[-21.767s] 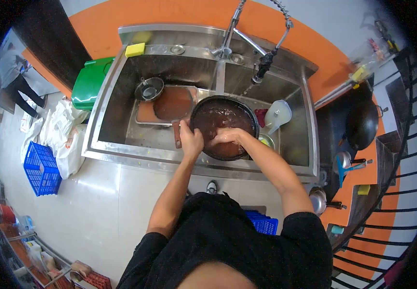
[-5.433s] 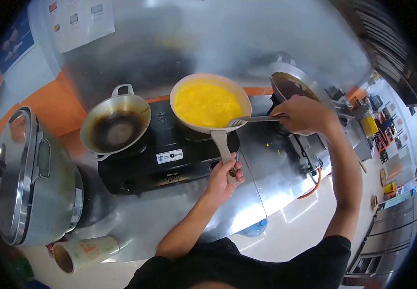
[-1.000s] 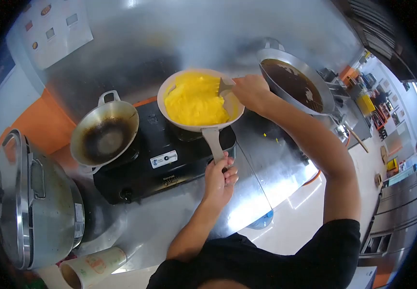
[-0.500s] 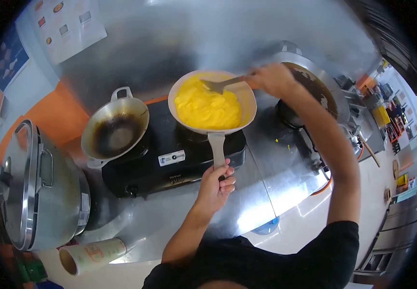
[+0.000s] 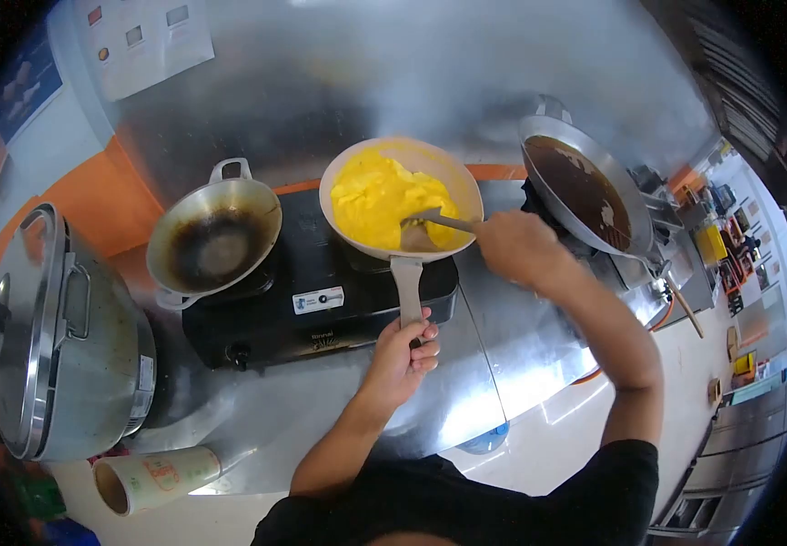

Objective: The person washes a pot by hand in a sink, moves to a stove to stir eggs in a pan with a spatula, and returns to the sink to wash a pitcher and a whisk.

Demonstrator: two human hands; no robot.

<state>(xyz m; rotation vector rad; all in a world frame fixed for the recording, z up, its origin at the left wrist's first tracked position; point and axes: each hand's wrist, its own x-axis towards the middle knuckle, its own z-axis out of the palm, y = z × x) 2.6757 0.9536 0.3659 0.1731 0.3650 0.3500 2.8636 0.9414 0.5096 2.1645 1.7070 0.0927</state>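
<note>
My left hand (image 5: 400, 361) is wrapped round the handle of a light frying pan (image 5: 466, 187), which sits over the right burner of a black gas stove (image 5: 266, 338). Soft yellow scrambled egg (image 5: 380, 198) fills much of the pan, with bare pan bottom showing near the handle side. In my right hand (image 5: 523, 252) is a grey spatula (image 5: 443, 219), held from the right, its blade down in the egg at the near side of the pan. The fingers of that hand are closed round the spatula's handle.
On the left burner stands a stained wok (image 5: 266, 221). A large lidded pot (image 5: 102, 364) is at the far left, with a paper cup (image 5: 161, 480) lying at the counter's front edge. At the right, a wide wok (image 5: 635, 196) holds dark brown liquid.
My right hand has brought the spatula from the far side of the pan down to the near side, pushing egg away from the bottom there. My left hand keeps its grip on the handle.
</note>
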